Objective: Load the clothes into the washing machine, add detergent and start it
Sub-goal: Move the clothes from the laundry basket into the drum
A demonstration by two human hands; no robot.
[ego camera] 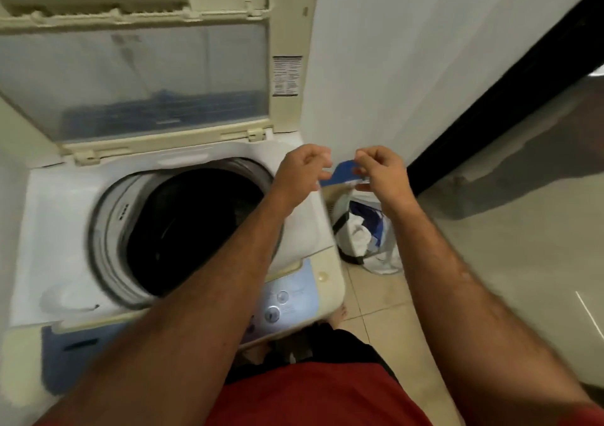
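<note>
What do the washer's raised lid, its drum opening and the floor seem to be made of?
The lid: cream plastic frame, yellowed and matte, around a clear panel, plastic or glass, which shows a bluish reflection. The drum opening: a grey ring, probably plastic; the inside is too dark to judge. The floor: pale glazed tiles, judging by the grout lines and slight sheen.

No legible text anywhere

The white sticker with black print [287, 75] on the cream plastic lid frame [281, 33] of the top-loading washer is too blurred to read (likewise the markings on the pale blue control panel [294, 298]).
</note>
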